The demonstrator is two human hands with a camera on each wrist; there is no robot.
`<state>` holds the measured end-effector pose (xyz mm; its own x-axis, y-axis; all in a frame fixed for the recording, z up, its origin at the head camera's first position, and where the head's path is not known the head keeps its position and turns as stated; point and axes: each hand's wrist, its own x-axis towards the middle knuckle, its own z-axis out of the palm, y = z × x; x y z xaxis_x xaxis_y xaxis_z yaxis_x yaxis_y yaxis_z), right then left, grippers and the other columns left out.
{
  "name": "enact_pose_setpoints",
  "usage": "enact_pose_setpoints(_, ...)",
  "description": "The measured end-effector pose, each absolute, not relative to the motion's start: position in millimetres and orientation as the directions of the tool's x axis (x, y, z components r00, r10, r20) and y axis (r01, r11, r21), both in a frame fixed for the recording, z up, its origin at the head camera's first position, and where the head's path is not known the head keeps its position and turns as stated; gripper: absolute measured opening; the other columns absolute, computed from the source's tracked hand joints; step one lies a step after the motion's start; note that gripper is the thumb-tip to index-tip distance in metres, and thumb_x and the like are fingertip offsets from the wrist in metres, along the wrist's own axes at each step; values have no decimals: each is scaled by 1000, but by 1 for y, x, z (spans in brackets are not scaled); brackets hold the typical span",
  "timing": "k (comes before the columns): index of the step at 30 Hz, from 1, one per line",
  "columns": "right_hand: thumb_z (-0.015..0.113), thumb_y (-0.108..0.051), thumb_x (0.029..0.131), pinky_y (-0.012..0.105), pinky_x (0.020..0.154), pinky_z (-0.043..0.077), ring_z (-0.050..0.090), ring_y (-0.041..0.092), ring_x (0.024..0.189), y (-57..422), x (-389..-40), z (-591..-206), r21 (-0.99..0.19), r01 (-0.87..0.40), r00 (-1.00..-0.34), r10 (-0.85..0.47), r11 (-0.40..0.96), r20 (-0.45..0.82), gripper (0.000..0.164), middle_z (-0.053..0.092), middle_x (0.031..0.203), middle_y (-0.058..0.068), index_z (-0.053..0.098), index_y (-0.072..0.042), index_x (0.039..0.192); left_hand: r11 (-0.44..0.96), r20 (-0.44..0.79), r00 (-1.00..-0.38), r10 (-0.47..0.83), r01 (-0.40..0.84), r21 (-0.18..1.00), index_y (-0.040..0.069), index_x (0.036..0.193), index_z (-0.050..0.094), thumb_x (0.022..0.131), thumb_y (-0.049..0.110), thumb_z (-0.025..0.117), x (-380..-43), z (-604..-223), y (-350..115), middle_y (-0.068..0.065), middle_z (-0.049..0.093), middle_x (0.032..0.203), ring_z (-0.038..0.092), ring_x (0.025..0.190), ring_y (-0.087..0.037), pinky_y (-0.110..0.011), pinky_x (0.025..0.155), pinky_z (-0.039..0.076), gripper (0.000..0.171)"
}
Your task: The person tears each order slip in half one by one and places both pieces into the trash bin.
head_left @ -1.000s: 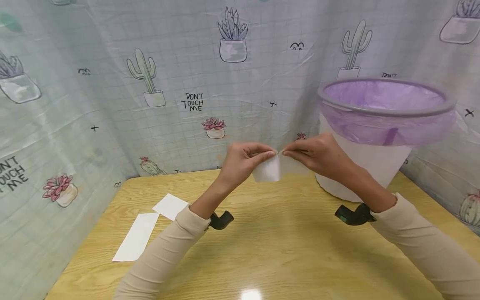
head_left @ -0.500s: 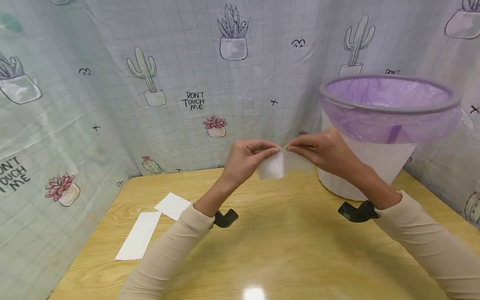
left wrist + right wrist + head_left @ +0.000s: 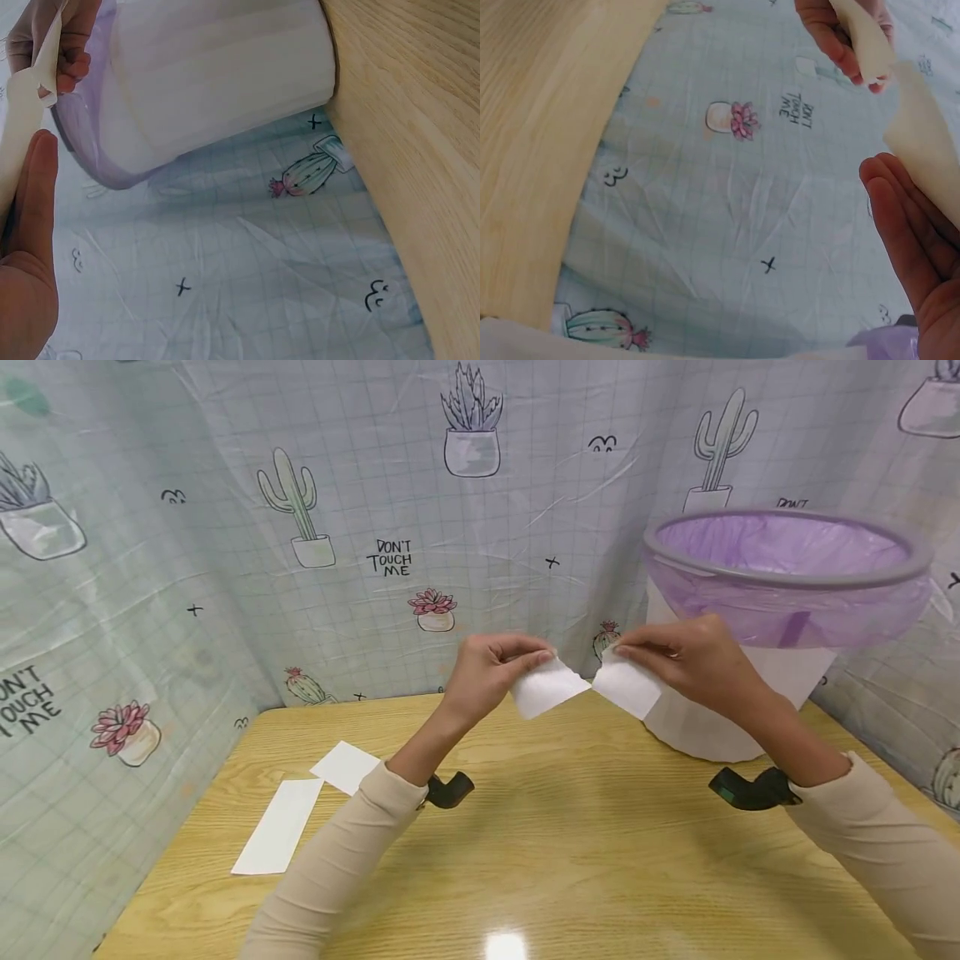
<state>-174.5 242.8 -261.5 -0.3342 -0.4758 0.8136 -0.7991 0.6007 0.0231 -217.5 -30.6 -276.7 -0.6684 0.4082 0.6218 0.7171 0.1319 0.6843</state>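
In the head view my left hand (image 3: pixel 491 675) pinches a white piece of paper (image 3: pixel 546 690) at its upper edge. My right hand (image 3: pixel 686 656) pinches the other half of the paper (image 3: pixel 626 685) the same way. A ragged tear runs down between the halves, and their lower corners meet at one point. Both halves are held up above the table. In the left wrist view the torn paper (image 3: pixel 26 112) shows edge-on between the hands. The right wrist view shows the right-hand half (image 3: pixel 924 135) along the fingers.
A white bin (image 3: pixel 712 710) with a purple liner (image 3: pixel 780 610) stands at the back right, close behind my right hand. Two white paper pieces, a long strip (image 3: pixel 279 827) and a smaller one (image 3: pixel 345 767), lie on the wooden table (image 3: pixel 480 852) at left. A cactus-print curtain (image 3: pixel 517 518) hangs behind.
The paper has torn downward from its top edge. My right hand has moved right, spreading the two halves apart, while my left hand has stayed nearly in place.
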Motion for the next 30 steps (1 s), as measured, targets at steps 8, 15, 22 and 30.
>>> enact_pose_setpoints(8,57,-46,100,15,49,33,47,-4,52,262,-166,-258,54,-765,-320,-451,641,833,47,76,76,2,82,-7,89,181,628,-670,396,727,662,3,98,81,92,12,76,-220,-273,-34,-8,78,93,70,75,-12,-27,63,55,12)
enact_pose_setpoints(15,53,-47,103,16,49,38,53,1,50,267,-159,-249,156,-745,-270,-508,648,818,53,75,73,2,81,-6,86,198,615,-663,426,732,652,5,98,82,92,14,77,-217,-271,-27,-7,79,94,72,80,-11,-27,66,57,12)
enact_pose_setpoints(22,47,-49,106,20,47,42,52,0,50,272,-150,-244,249,-740,-231,-584,625,778,58,76,74,1,81,-7,83,238,576,-661,481,731,640,6,100,82,93,17,76,-214,-263,-24,-6,78,98,72,83,-10,-26,66,57,14)
enact_pose_setpoints(30,44,-52,106,18,44,39,46,-3,48,278,-144,-234,286,-736,-222,-617,614,755,63,75,72,1,81,-7,82,264,583,-621,524,769,582,4,100,81,93,13,75,-209,-237,-31,-6,78,99,74,94,-11,-24,79,57,12)
